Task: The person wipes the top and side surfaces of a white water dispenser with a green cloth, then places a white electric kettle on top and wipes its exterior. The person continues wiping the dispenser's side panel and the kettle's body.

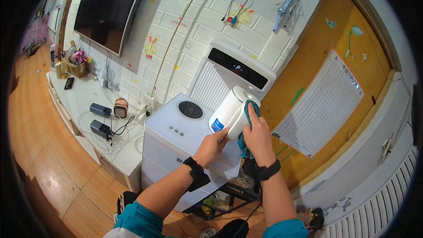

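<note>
A white electric kettle with a blue sticker stands tilted in view over the right part of a white water dispenser's top. My left hand grips the kettle near the lower end of its handle, thumb and fingers around it. In my right hand is a teal cloth, pressed by the extended index finger against the kettle's upper handle side; part of the cloth hangs below. Whether the kettle's base touches the dispenser cannot be told. Behind it rises the dispenser's back panel with a lit black display.
Left of the dispenser, a white low cabinet holds power banks, tangled cables, a small speaker-like device and a phone. A wall television hangs above. A wooden door is at the right; a black metal rack stands below.
</note>
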Available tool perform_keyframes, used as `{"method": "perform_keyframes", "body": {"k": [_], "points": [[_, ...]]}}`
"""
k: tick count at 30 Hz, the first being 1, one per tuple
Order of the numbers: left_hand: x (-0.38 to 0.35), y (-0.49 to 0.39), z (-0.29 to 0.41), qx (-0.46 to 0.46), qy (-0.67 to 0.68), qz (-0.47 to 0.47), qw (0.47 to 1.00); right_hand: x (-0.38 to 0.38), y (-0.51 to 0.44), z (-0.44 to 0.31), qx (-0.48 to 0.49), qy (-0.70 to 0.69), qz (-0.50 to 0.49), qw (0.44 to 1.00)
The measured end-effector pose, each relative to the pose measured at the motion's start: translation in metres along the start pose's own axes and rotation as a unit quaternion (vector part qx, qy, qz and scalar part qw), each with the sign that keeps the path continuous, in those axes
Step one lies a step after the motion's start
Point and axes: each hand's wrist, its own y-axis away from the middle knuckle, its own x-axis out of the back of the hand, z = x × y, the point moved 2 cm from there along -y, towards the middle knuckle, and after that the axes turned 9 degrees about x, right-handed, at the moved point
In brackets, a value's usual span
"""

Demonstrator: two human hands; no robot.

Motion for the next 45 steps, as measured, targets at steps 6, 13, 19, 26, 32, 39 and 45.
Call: {"method": "perform_keyframes", "body": {"k": [6,13,19,26,32,39,45], "points": [[-0.002,0.0,-0.004,0.033,0.017,-0.01,0.999,-0.004,0.007,-0.002,-0.014,0.037,-0.017,0.999],[0.0,-0.001,0.002,0.065,0.009,-0.012,0.998,-0.014,0.025,-0.005,0.046,0.127,0.007,0.991],[0.004,0.0,0.012,0.129,0.034,-0.045,0.99,-0.018,0.04,-0.001,0.095,0.144,0.01,0.985],[-0.001,-0.001,0.003,0.039,0.06,-0.003,0.997,-0.028,0.063,-0.001,0.1,0.134,-0.052,0.984],[0.0,-0.001,0.003,0.028,0.026,-0.006,0.999,-0.036,0.077,0.0,0.125,0.122,-0.066,0.982],[0.001,-0.002,0.0,0.04,-0.027,-0.007,0.999,-0.047,0.086,-0.003,0.132,0.116,-0.083,0.981],[0.001,-0.002,-0.002,0.104,-0.033,-0.041,0.993,-0.059,0.09,0.001,0.111,0.11,-0.11,0.982]]}}
